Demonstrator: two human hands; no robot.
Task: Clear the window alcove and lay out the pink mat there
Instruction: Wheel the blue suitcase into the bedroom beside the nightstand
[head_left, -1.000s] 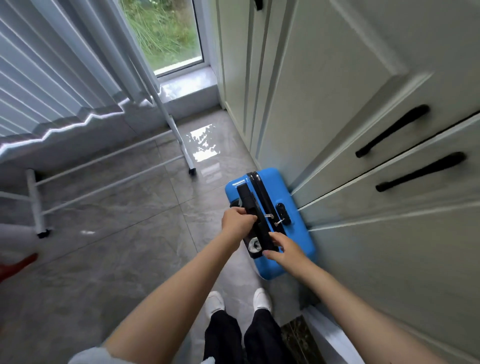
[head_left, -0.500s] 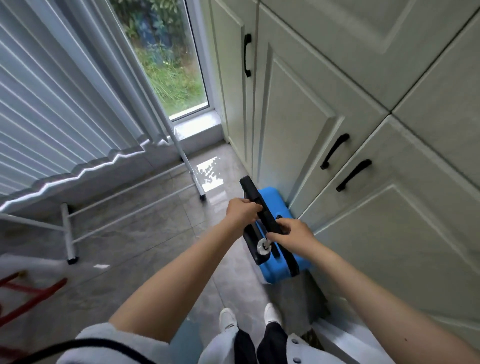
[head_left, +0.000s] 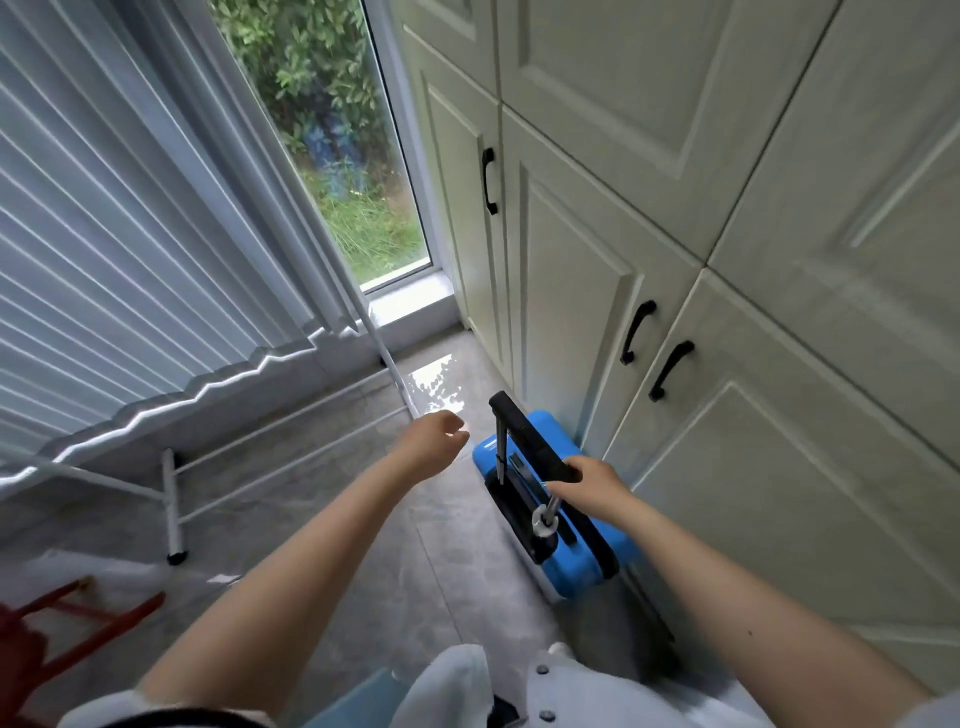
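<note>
the right hand (head_left: 589, 480) grips the black telescopic handle (head_left: 524, 434) of a blue suitcase (head_left: 582, 564), fingers curled round the near end of the grip bar. the handle is drawn out on silver rods (head_left: 500, 457), and the far end of the bar points up and away toward the window. the suitcase stands on the grey tiled floor (head_left: 332, 519), just beside the pale cabinet doors (head_left: 571, 291) on the right, its long side running along them.

the left hand (head_left: 434, 441) hangs in the air to the left of the handle, apart from it, fingers loosely curled and holding nothing.

the window alcove lies ahead: a tall glass pane (head_left: 332, 145) with green plants behind it, and a pale sill (head_left: 410, 306) at its foot, catching bright light. a wet-looking glare sits on the floor just before the sill. a white metal rack (head_left: 171, 499) stands to the left of the suitcase, well apart from it, under a white pleated curtain (head_left: 104, 249) whose hem zigzags above the floor. a red frame (head_left: 78, 618) shows at the lower left edge. the pink mat is not in sight here.

black handles (head_left: 654, 353) sit on the cabinet doors. a white garment (head_left: 519, 686) fills the bottom of the view.
</note>
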